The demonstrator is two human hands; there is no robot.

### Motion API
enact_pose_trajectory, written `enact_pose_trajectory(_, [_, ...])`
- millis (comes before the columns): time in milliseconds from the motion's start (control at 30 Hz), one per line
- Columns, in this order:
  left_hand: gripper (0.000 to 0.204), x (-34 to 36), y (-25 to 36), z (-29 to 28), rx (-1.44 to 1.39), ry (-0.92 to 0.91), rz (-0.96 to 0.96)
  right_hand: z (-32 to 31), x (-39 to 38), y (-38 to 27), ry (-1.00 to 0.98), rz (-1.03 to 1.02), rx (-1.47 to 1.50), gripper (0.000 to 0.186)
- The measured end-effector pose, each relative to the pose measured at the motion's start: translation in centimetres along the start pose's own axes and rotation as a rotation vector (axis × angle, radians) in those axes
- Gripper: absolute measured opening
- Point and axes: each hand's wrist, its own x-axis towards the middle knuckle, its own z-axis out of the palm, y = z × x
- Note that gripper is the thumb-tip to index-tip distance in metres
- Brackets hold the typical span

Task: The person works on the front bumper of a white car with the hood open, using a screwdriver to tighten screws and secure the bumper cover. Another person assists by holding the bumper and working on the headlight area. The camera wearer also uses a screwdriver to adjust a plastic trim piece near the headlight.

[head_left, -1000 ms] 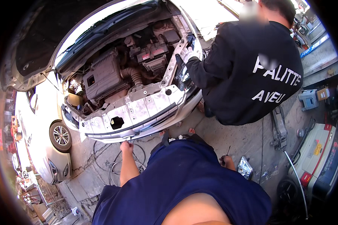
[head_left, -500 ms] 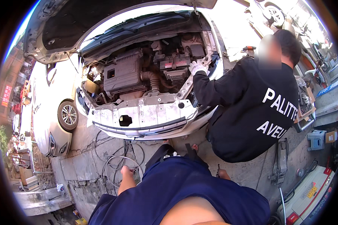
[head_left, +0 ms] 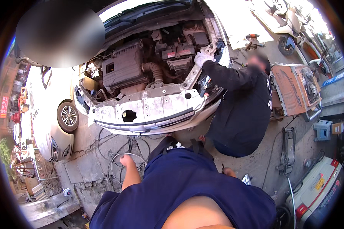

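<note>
Though the front panel (head_left: 156, 104) is bared, work looks unfinished; your right grip (head_left: 229, 172) pinches a dark tool (head_left: 223, 166), while I cannot tell how your left grip (head_left: 128, 160) stands.

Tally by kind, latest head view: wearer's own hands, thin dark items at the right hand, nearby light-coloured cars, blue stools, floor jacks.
Hands, left hand and right hand: 2
Thin dark item: 1
Light-coloured cars, front, left, lower right: 3
Blue stool: 1
Floor jack: 1
Total: 8
</note>
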Motion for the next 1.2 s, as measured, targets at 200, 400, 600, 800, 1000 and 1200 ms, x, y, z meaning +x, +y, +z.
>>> enact_pose_trajectory(200, [0.025, 0.3, 13.3, 8.3, -0.011, -0.225, 0.555, 6.2, -2.7, 3.2, 0.094, -0.124, 0.404, 0.020])
enact_pose_trajectory(400, [0.014, -4.7, 18.1, 12.7, -0.235, -0.949, 0.740, 10.3, -11.4, 3.8, 0.348, -0.676, 0.403, 0.032])
enact_pose_trajectory(600, [0.019, -2.4, 21.8, 15.3, -0.216, -0.969, 1.448, 18.9, -25.0, -0.5, 0.555, -0.856, 0.227, 0.032])
enact_pose_trajectory(800, [0.037, -2.0, 24.2, 20.4, -0.161, -0.844, 1.585, 23.3, -26.2, 0.3, 0.736, -0.710, -0.008, 0.028])
enact_pose_trajectory(1000, [0.035, -1.7, 27.2, 21.1, -0.143, -0.607, 1.620, 26.3, -28.1, -3.9, 0.796, -0.884, -0.051, 0.025])
enact_pose_trajectory(1200, [0.034, -2.4, 27.9, 22.7, 0.008, -0.528, 1.461, 25.1, -27.3, -7.2, 0.724, -0.945, -0.241, 0.026])
